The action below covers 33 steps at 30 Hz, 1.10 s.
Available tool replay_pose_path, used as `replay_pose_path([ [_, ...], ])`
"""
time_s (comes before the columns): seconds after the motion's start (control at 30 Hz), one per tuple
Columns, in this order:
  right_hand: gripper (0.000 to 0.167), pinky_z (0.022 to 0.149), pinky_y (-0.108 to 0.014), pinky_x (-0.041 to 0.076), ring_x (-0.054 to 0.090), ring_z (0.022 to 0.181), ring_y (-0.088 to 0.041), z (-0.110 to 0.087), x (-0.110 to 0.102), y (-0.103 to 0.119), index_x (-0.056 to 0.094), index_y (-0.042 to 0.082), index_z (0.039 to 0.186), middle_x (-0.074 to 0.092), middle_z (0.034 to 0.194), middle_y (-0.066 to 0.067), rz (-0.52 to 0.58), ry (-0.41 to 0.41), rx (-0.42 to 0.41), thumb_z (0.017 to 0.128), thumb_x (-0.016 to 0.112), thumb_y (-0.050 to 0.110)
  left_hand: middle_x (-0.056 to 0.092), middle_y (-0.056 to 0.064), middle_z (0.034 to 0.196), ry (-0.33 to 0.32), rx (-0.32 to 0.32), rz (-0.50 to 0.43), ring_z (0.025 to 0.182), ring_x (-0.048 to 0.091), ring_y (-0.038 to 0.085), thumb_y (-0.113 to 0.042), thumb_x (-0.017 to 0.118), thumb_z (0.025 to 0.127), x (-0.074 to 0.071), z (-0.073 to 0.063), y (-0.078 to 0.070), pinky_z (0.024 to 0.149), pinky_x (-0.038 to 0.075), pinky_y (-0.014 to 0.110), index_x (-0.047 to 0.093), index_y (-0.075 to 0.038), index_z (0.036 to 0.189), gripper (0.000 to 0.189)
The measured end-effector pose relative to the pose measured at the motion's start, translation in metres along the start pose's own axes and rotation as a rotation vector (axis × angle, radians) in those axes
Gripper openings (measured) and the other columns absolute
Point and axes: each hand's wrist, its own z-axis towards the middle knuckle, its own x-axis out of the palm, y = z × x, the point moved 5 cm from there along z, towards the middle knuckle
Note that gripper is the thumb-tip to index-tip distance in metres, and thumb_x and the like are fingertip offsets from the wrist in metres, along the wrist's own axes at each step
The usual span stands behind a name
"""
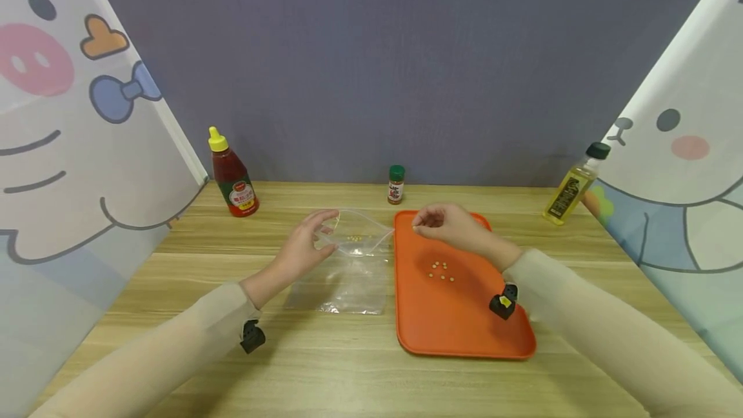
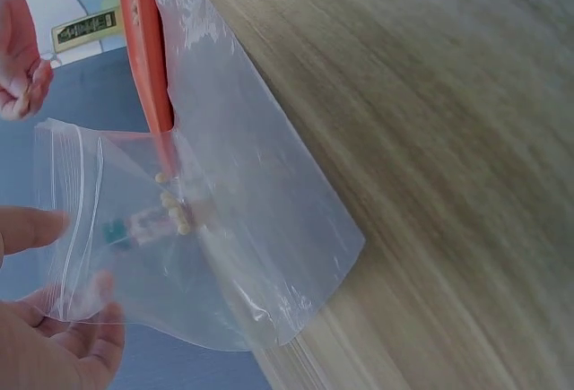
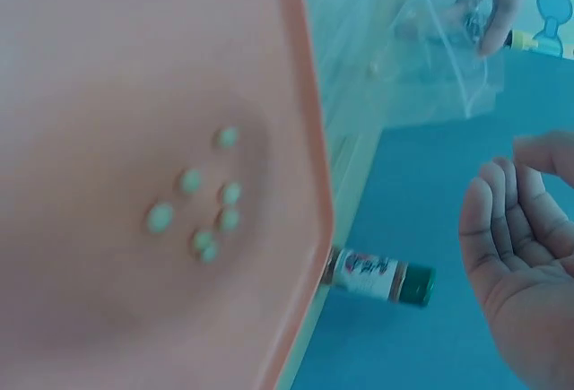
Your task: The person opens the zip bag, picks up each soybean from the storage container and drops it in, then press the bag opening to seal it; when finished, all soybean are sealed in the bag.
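My left hand [image 1: 304,237] holds up the mouth of a clear zip-lock bag [image 1: 342,286], its thumb and curved fingers apart at the rim. The bag's lower part lies flat on the table. Inside it, several small yellow soybeans [image 2: 170,202] show through the plastic. My right hand [image 1: 447,228] is over the upper part of an orange tray [image 1: 464,328], to the right of the bag's mouth. Between its thumb and fingertips it pinches a soybean [image 2: 25,92]. On the tray, several loose soybeans [image 3: 160,218] lie below that hand.
A small green-capped spice jar [image 1: 396,186] stands behind the bag and tray. At the back left is a red sauce bottle [image 1: 235,182] with a yellow cap, at the back right an oil bottle [image 1: 571,192]. A grey partition [image 1: 360,69] closes off the table's back.
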Motion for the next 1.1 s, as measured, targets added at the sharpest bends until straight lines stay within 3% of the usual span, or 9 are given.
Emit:
replay_pose_path([
  [0.23,0.012,0.075,-0.026,0.054,0.062,0.078,-0.013,0.016,0.010,0.018,0.070,0.006,0.096,0.069,0.087,-0.006,0.046,-0.066,-0.043,0.088,0.070,0.016,0.049,0.015,0.143,-0.003,-0.001,-0.001,0.106,0.063,0.030,-0.002,0.076,0.078,0.001,0.000,0.000,0.090,0.053,0.048,0.046,-0.005,0.140,0.069],
  [0.43,0.013,0.078,-0.027,0.056,0.063,0.078,-0.012,0.028,0.018,0.035,0.069,0.000,0.097,0.069,0.086,-0.007,0.066,-0.075,-0.106,0.088,0.069,0.009,0.048,0.015,0.143,0.005,-0.004,-0.008,0.107,0.063,0.029,-0.002,0.075,0.079,0.002,-0.001,-0.002,0.089,0.053,0.047,0.046,-0.006,0.141,0.069],
  [0.63,0.008,0.076,-0.028,0.056,0.064,0.078,-0.014,0.040,0.029,0.049,0.070,0.005,0.095,0.069,0.087,-0.007,0.040,-0.062,-0.112,0.087,0.070,0.009,0.048,0.015,0.144,0.005,-0.004,-0.007,0.107,0.062,0.029,-0.001,0.075,0.079,0.002,-0.001,-0.003,0.089,0.053,0.046,0.046,-0.005,0.141,0.068],
  [1.1,0.014,0.075,-0.024,0.057,0.066,0.079,-0.013,0.063,0.052,0.068,0.073,0.003,0.098,0.072,0.090,-0.007,-0.036,-0.019,-0.080,0.088,0.071,0.013,0.048,0.015,0.144,0.015,0.011,-0.027,0.108,0.062,0.030,-0.003,0.074,0.081,0.003,0.002,-0.003,0.089,0.053,0.048,0.046,-0.005,0.141,0.067],
])
